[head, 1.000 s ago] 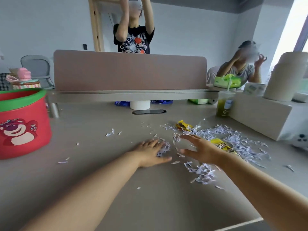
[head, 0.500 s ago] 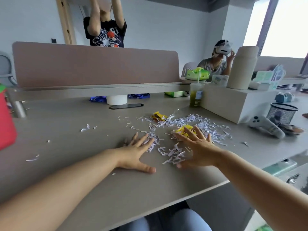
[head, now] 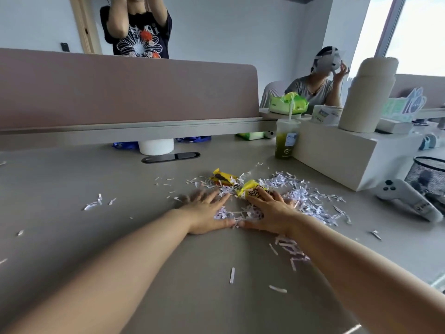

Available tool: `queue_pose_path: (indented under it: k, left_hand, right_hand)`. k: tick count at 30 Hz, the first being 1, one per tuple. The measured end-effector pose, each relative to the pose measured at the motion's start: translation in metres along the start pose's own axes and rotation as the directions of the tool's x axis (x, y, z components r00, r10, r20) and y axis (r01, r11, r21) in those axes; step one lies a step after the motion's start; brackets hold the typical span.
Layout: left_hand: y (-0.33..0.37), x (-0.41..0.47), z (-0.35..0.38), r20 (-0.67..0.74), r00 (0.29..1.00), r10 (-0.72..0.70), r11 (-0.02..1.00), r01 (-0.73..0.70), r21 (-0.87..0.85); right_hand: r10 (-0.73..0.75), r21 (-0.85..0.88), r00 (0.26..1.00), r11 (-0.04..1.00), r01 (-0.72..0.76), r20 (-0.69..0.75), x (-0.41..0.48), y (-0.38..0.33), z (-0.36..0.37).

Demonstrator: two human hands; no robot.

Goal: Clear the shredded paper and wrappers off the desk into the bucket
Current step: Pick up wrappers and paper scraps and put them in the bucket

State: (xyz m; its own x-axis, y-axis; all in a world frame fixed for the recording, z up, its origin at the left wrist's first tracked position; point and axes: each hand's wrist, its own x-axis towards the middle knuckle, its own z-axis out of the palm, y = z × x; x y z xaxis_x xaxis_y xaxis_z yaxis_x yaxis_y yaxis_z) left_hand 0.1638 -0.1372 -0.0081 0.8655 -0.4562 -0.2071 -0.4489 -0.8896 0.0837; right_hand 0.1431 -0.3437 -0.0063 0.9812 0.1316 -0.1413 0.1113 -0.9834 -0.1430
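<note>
A heap of white and lilac shredded paper (head: 303, 198) lies on the grey desk (head: 72, 189), right of centre. Two yellow wrappers sit in it: one (head: 222, 179) at the far edge, another (head: 249, 190) just beyond my right fingertips. My left hand (head: 207, 213) and my right hand (head: 269, 213) lie flat on the desk with fingers spread, thumbs nearly meeting, a small clump of shreds (head: 238, 214) enclosed between them. Loose strips (head: 289, 249) lie under my right forearm. The bucket is out of view.
A brown divider (head: 125, 92) with a shelf closes the far side. A green drink cup (head: 285, 139) and a white box (head: 349, 155) stand at the right, with a white controller (head: 404, 198) and mesh basket (head: 428, 172) beyond. Stray shreds (head: 96, 203) lie at the left. Two persons are behind the divider.
Both hands have slid together, thumbs now almost touching, gathering shreds between them. The view has swung right, and the red bucket has left the frame.
</note>
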Motion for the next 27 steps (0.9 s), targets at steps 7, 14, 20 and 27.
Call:
queue_pose_path:
  k: [7, 14, 20, 27]
  left_hand:
    - [0.000, -0.003, 0.010, -0.385, 0.923, 0.008, 0.998, -0.031, -0.053]
    - [0.010, -0.015, 0.009, -0.448, 0.894, -0.035, 0.999, 0.020, -0.038]
    - [-0.017, -0.056, -0.006, -0.537, 0.833, -0.134, 0.979, 0.028, -0.201]
    - [-0.096, -0.154, -0.042, -0.674, 0.670, -0.310, 0.949, 0.174, -0.263]
  right_hand:
    - [-0.219, -0.009, 0.933, 0.974, 0.226, -0.286, 0.005, -0.007, 0.002]
    - [-0.284, -0.005, 0.911, 0.955, 0.296, -0.299, -0.008, -0.021, 0.000]
    - [-0.323, 0.135, 0.842, 0.900, 0.415, -0.432, -0.015, -0.072, -0.025]
    - [-0.443, 0.237, 0.755, 0.764, 0.600, -0.483, -0.010, -0.193, -0.054]
